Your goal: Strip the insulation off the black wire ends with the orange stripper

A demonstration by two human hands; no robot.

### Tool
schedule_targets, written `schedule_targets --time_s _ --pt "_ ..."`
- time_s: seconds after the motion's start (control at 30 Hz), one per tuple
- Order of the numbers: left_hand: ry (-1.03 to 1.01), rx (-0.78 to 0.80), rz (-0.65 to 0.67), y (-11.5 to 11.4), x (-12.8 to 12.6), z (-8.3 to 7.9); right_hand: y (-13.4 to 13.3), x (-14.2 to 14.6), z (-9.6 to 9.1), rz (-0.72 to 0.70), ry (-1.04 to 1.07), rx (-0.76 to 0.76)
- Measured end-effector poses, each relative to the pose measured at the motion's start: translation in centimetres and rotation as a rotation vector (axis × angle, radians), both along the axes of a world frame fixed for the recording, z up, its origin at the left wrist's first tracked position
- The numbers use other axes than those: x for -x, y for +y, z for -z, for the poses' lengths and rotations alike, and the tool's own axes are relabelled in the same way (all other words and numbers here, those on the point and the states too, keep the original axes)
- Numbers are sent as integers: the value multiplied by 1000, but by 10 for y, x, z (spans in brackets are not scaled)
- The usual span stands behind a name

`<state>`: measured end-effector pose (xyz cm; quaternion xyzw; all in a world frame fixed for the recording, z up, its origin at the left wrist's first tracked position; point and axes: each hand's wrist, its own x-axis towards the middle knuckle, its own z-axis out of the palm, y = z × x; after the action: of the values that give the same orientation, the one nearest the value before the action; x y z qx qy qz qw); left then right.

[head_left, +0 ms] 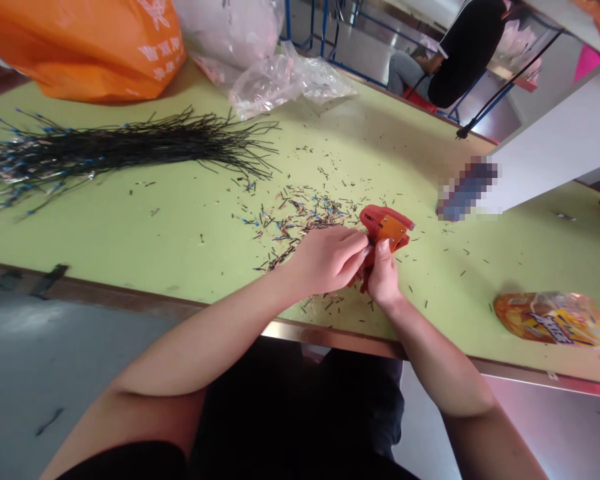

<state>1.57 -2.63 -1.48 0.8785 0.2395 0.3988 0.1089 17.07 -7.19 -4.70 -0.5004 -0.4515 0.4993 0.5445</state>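
A red hand tool (383, 229) with an orange plate on its face, possibly a crimper, is held up just above the tabletop (190, 257), toward the near edge. The right hand (384, 275) grasps it from below, fingers clenched around the body and thumb pressed on its front. The left hand (325, 260) comes in from the side, its fingers bunched against the tool; whether they pinch a small piece there is hidden. Holding the tool steady in that firm grip looks like the way to work cleanly. Short wire offcuts (300, 223) lie scattered just beside the hands. Farther off are a bundle of black wires (105, 150) with blue tips, an orange plastic bag (80, 50), and a seated co-worker (467, 57).
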Motion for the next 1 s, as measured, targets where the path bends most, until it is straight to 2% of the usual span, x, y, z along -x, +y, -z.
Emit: schedule_targets --time_s 0.2,0.33,0.57,0.8,0.93,1.0 --pt "14 208 6 11 0 7 5 -7 -25 -48 260 31" --pt "46 295 -21 20 0 13 8 -24 -34 -46 297 26" --pt "64 360 -120 31 -1 25 14 -31 -24 -204 372 61" --pt "164 304 -215 50 7 30 21 -32 -13 -240 372 70" --pt "106 227 -405 63 16 27 25 -35 -9 -245 371 47" --pt "43 274 -465 58 17 19 26 -37 -8 -239 351 37"
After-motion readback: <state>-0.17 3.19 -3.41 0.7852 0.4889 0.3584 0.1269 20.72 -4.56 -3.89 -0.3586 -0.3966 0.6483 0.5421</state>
